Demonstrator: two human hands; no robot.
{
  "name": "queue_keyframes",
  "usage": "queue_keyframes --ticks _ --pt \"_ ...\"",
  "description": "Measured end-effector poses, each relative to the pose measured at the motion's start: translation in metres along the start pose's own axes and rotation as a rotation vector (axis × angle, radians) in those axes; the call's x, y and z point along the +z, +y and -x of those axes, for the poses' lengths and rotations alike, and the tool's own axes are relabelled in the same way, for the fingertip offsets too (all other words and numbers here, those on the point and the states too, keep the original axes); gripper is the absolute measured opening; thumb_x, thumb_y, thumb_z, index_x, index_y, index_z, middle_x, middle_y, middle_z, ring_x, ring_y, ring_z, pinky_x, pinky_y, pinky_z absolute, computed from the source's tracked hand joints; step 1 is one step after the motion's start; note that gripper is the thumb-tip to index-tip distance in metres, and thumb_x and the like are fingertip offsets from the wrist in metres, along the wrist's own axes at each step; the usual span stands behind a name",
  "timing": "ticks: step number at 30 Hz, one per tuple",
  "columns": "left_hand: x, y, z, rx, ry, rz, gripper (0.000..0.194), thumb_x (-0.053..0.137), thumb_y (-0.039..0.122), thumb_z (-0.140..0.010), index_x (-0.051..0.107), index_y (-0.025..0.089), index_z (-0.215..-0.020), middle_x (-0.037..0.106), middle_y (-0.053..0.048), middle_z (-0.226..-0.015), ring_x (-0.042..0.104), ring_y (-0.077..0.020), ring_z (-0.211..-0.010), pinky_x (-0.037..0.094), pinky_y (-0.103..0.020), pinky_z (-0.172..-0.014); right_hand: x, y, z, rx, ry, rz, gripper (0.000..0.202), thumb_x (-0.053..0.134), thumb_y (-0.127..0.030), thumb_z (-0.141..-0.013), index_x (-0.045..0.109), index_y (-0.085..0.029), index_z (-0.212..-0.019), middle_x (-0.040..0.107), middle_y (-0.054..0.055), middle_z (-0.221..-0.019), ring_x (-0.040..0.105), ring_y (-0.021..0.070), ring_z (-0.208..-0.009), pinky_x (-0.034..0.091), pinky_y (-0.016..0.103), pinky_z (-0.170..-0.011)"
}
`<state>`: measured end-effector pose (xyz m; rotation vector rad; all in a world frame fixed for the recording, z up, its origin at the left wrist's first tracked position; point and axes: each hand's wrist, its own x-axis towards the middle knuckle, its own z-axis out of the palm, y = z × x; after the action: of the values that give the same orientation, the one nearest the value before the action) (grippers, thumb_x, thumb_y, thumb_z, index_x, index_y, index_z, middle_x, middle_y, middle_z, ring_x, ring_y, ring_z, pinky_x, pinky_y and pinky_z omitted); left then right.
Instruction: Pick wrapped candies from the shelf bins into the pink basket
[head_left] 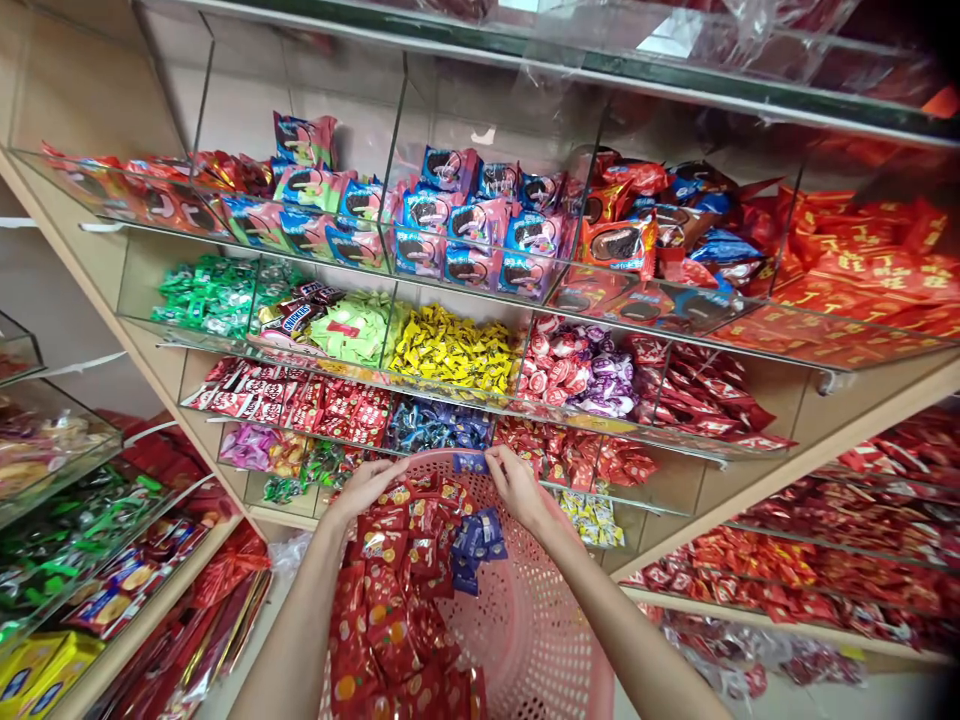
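A pink perforated plastic basket [544, 610] is in front of me below the shelves. Red candy packets [390, 600] with orange fruit prints fill its left side. Several small blue packets [478, 540] lie beside them. My left hand [367, 490] is at the far left rim, its fingers closed over the rim; their undersides are hidden. At the far right rim, my right hand [516, 488] has thumb and fingers pinched together at the edge of a blue packet [470, 462]. That packet is against the inside of the rim.
Clear-fronted shelves hold yellow-wrapped sweets [454, 350], green-wrapped sweets [206, 295], blue-and-pink cookie packs [450, 225] and orange-red packets [862, 260]. Glass shelf edges [465, 400] run just beyond the basket. More candy bins [82, 530] stand at left, and red packets [847, 520] at right.
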<state>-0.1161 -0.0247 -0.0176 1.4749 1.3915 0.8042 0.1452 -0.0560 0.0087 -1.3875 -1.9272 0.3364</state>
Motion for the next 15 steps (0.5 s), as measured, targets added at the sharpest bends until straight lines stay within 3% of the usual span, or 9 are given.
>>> queue_keyframes --ticks 3,6,11,15 --pt "0.001 -0.004 -0.002 0.021 0.023 -0.001 0.049 0.052 0.059 -0.061 0.068 0.015 -0.073 0.064 -0.003 -0.066 0.053 -0.0171 -0.064 0.034 -0.023 -0.057 -0.009 0.01 0.014 0.102 -0.176 -0.138 0.026 0.027 -0.037 -0.09 0.046 -0.02 -0.087 0.053 -0.002 -0.065 0.05 0.0089 -0.048 0.038 0.021 -0.055" --pt "0.002 -0.006 -0.004 0.04 0.045 0.004 0.046 0.053 0.057 -0.061 0.068 0.015 -0.072 0.062 -0.003 -0.063 0.053 -0.0164 -0.063 0.034 -0.024 -0.058 -0.016 0.022 0.026 0.188 -0.432 -0.225 0.023 0.031 -0.038 -0.088 0.043 -0.02 -0.08 0.051 -0.004 -0.061 0.05 0.0084 -0.044 0.037 0.02 -0.048" --pt "0.002 -0.006 -0.004 0.026 0.049 0.009 0.044 0.054 0.057 -0.059 0.068 0.016 -0.068 0.062 -0.002 -0.061 0.053 -0.0171 -0.064 0.035 -0.023 -0.059 -0.011 0.039 0.041 0.316 -0.882 -0.159 0.015 0.04 -0.023 -0.08 0.037 -0.019 -0.066 0.044 -0.005 -0.056 0.051 0.0079 -0.044 0.033 0.017 -0.042" --pt "0.002 -0.004 -0.003 0.022 0.043 0.009 0.046 0.054 0.057 -0.06 0.068 0.015 -0.07 0.064 -0.003 -0.066 0.053 -0.0176 -0.066 0.035 -0.024 -0.06 0.004 0.042 0.047 0.356 -0.978 0.018 0.018 0.044 -0.011 -0.071 0.033 -0.017 -0.058 0.04 -0.006 -0.053 0.048 0.0058 -0.042 0.027 0.016 -0.041"
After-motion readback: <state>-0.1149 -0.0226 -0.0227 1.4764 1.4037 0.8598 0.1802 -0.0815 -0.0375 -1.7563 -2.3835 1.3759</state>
